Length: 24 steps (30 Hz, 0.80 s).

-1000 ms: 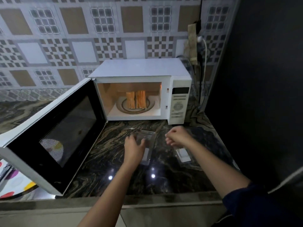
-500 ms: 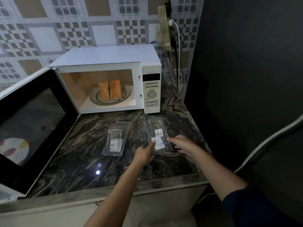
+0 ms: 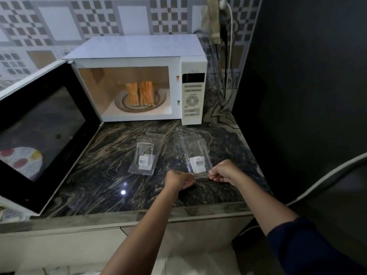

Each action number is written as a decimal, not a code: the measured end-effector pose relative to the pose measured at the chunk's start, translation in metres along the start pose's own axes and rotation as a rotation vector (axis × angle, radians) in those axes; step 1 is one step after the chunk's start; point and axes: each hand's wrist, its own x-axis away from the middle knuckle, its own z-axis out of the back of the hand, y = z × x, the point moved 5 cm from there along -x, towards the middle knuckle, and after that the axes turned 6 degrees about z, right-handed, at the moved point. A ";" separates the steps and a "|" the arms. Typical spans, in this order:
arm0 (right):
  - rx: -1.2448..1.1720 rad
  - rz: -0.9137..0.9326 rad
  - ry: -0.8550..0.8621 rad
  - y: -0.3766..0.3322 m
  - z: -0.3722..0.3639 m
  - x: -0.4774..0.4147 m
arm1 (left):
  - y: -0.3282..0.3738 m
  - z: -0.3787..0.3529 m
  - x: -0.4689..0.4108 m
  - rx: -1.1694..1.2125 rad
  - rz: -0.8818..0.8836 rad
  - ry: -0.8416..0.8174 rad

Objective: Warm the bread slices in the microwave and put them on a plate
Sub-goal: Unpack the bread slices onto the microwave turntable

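A white microwave [image 3: 139, 48] stands at the back of the dark marble counter [image 3: 103, 175] with its door [image 3: 39, 132] swung wide open to the left. Inside, several bread slices [image 3: 140, 93] stand upright on the glass turntable [image 3: 158, 99]. In front of the microwave lies a clear plastic bag [image 3: 196, 153] with a barcode label. My left hand [image 3: 178, 179] pinches its near left corner and my right hand [image 3: 223, 171] pinches its near right corner. No plate is in view.
A second clear bag [image 3: 146, 153] with a label lies on the counter to the left of the first. Cables [image 3: 228, 56] hang at the wall right of the microwave. A dark appliance side [image 3: 307, 96] walls off the right. The counter's front edge [image 3: 139, 213] runs near me.
Both hands have moved from the left bag to the right bag and now pinch its near corners. The view has shifted and come closer.
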 end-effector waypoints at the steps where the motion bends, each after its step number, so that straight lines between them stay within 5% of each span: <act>1: 0.036 -0.009 0.008 -0.001 0.000 -0.001 | 0.002 0.001 0.002 -0.042 -0.032 0.017; 6: 0.521 0.051 0.084 -0.021 0.002 0.002 | 0.028 0.017 0.023 -0.607 -0.405 0.237; 13: 0.445 0.268 0.237 -0.053 -0.005 -0.004 | 0.061 0.075 0.046 -0.473 -0.802 0.567; 17: 0.342 0.246 0.149 -0.046 -0.022 -0.010 | 0.061 0.110 0.025 -0.402 -0.686 0.636; 24: 0.299 0.301 0.174 -0.037 -0.043 -0.020 | 0.061 0.124 -0.025 -0.674 -0.351 0.512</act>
